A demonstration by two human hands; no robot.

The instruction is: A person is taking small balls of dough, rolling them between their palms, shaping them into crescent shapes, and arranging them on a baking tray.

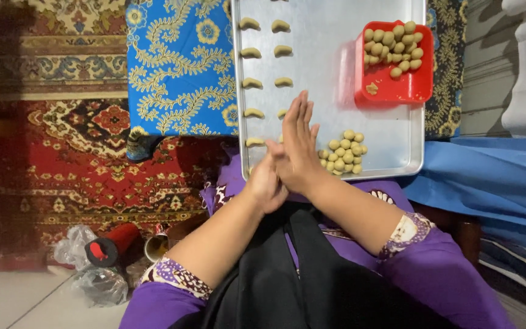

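My left hand and my right hand are pressed palm to palm above the near edge of a metal baking tray. Whatever lies between the palms is hidden. Two rows of crescent-shaped dough pieces run down the tray's left side. A heap of small dough balls sits on the tray just right of my hands. A red square container at the tray's far right holds several more dough balls.
The tray rests on a blue and gold patterned cloth. A red patterned carpet lies to the left. A red and black cylinder, a cup and crumpled plastic bags sit at lower left. Blue fabric lies right.
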